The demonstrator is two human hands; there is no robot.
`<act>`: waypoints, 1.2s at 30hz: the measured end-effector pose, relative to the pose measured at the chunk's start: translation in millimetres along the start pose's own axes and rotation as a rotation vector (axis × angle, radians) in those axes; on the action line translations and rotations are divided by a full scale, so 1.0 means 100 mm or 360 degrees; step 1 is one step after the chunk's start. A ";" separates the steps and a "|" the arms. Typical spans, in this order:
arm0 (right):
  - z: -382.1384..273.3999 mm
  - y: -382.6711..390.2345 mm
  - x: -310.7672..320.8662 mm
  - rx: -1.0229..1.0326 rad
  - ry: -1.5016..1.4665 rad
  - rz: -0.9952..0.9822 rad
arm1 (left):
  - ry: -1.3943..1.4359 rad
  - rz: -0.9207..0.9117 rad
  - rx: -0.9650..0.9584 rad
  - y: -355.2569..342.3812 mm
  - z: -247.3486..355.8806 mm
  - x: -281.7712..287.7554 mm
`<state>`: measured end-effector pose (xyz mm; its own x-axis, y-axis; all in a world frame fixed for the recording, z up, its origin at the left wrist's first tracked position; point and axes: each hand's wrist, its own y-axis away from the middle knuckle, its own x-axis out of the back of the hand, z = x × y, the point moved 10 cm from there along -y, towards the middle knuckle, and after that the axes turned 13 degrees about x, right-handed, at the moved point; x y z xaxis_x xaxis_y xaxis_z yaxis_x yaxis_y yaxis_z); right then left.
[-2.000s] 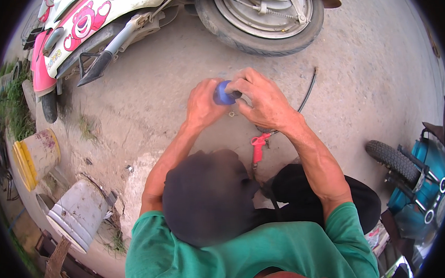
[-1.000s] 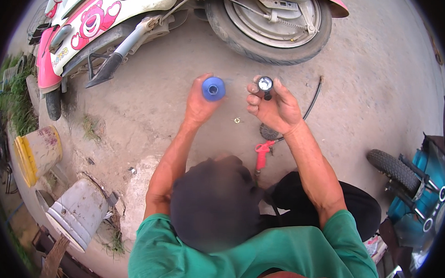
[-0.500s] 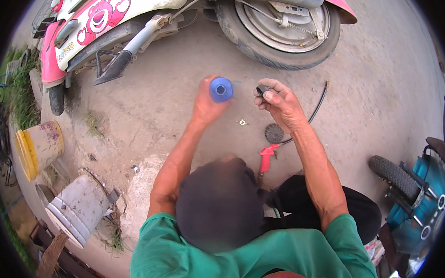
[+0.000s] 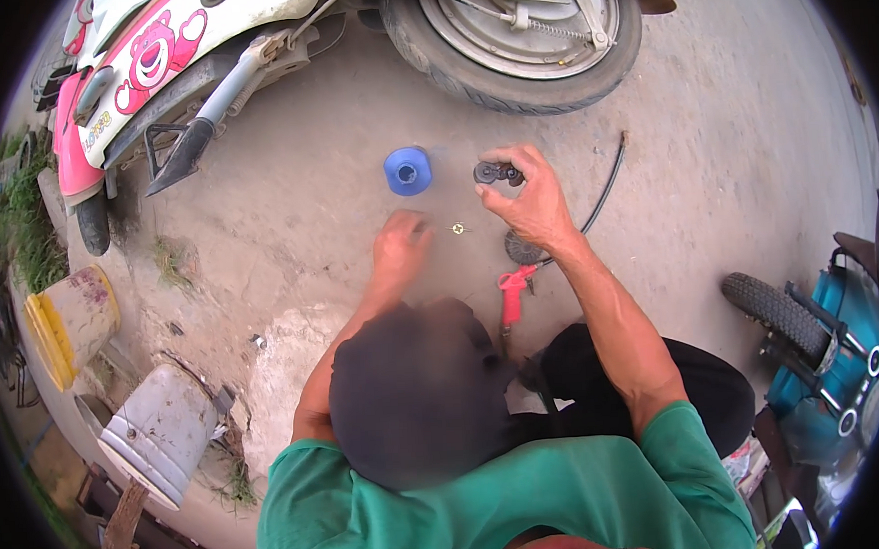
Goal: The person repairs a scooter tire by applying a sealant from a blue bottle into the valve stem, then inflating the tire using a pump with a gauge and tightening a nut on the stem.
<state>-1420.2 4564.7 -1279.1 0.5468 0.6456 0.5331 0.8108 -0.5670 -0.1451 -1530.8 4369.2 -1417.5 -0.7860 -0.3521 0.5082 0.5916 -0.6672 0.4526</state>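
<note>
A blue plastic container with a round neck (image 4: 407, 171) stands by itself on the concrete. Just below it is my left hand (image 4: 402, 239), away from it, its fingers smeared by motion. My right hand (image 4: 524, 197) grips a small black part (image 4: 496, 173) between thumb and fingers, right of the container. A small brass-coloured cross-shaped piece (image 4: 458, 229) lies between my hands. Beyond my right wrist is a dark round mesh-like object (image 4: 520, 248), partly hidden. A red air gun (image 4: 514, 292) with a black hose (image 4: 607, 184) lies below it.
A pink-and-white scooter (image 4: 156, 61) with a large wheel (image 4: 529, 84) spans the top. A yellow-rimmed bucket (image 4: 74, 325) and a white bucket (image 4: 157, 429) lie at left. A teal vehicle (image 4: 835, 355) with a knobby tyre (image 4: 770, 309) is at lower right.
My left hand has let go of the blue container, which now stands alone, and has moved down toward me. My right hand has turned the black part over and moved slightly left.
</note>
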 end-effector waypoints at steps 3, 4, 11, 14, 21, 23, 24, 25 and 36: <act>0.33 0.08 -0.05 -0.0260 -0.0230 0.0096 | -0.0348 0.0103 -0.0319 0.06 0.27 -0.26; 0.57 0.18 -0.14 -0.0563 -0.0546 0.0075 | -0.0344 0.0105 -0.0317 0.04 0.28 -0.31; 0.83 0.55 -0.45 -0.1186 -0.1778 0.0229 | -0.0792 0.0074 -0.0746 0.11 0.29 -0.67; 0.86 0.61 -0.48 -0.1303 -0.1972 0.0312 | -0.0754 0.0084 -0.0777 0.11 0.31 -0.65; 0.86 0.58 -0.52 -0.1194 -0.2279 0.0213 | -0.0083 -0.0135 -0.0267 0.13 0.56 -0.35; 0.82 0.57 -0.52 -0.1198 -0.2289 0.0177 | 0.0051 -0.0118 -0.0306 0.20 0.86 -0.17; 0.83 0.59 -0.53 -0.1202 -0.2287 0.0177 | 0.0185 -0.0102 -0.0346 0.23 1.01 -0.07; 0.84 0.61 -0.55 -0.1215 -0.2276 0.0159 | 0.0188 -0.0104 -0.0344 0.23 1.11 -0.03; 0.69 0.60 -0.65 -0.1010 -0.1997 -0.0046 | -0.0292 0.0187 -0.0705 0.16 1.59 0.14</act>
<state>-1392.4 4524.0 -1380.3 0.6246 0.4903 -0.6078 0.7778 -0.4599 0.4283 -1503.9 4457.8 -1286.7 -0.6504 -0.3469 0.6757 0.5098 -0.8588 0.0498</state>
